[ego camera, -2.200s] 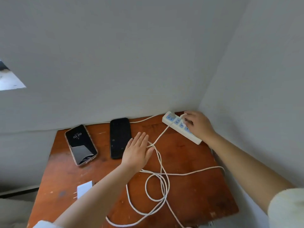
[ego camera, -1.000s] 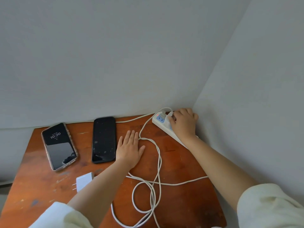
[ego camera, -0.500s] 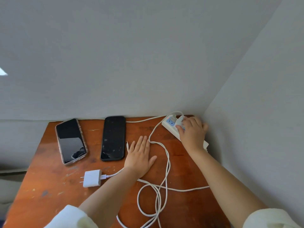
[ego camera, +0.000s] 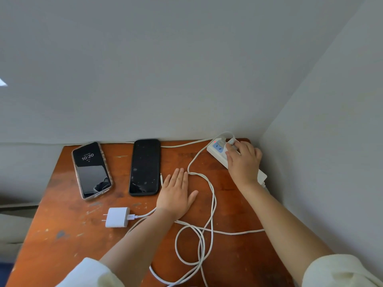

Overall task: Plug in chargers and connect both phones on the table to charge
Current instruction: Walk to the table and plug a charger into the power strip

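The right hand (ego camera: pixel 243 162) is curled palm-down over the power strip (ego camera: pixel 219 151) at the table's (ego camera: pixel 62 224) far right corner, its fingertips (ego camera: pixel 232 145) closed on a white charger plug (ego camera: pixel 230 141) seated in the strip. The left hand (ego camera: pixel 176 193) is laid flat and open on the table left of the strip, fingers extended, nothing held. A second white charger adapter (ego camera: pixel 117 217) lies unplugged further left and nearer. Left of the strip, a dark phone (ego camera: pixel 145 166) and a lit phone (ego camera: pixel 91 168) are placed face up. White cable (ego camera: pixel 209 204) is looped near the strip.
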Demonstrator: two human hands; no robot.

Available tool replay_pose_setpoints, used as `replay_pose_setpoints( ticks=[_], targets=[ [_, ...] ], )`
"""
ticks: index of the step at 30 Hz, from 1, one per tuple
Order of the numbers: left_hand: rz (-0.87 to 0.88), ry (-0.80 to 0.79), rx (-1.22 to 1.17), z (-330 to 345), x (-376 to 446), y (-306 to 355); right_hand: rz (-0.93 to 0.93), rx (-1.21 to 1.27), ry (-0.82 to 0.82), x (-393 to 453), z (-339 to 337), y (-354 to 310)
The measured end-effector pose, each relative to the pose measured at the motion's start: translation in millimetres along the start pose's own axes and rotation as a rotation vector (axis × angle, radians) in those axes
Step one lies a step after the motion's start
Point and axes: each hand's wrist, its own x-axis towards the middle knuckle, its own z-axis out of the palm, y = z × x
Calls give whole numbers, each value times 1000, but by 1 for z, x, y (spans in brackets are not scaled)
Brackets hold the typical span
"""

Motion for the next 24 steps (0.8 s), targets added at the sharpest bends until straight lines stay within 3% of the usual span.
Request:
replay_pose_setpoints(
  ticks=[15,21,24],
  targets=[
    [-8,0,23,2,3,0,11,12,94,-4,12,5],
    [-9,-15,36,-1,3,2,57,112,22,-4,16,5],
    [-5,-14,33,-1,3,2,18,49,28,-5,16,3]
  ],
)
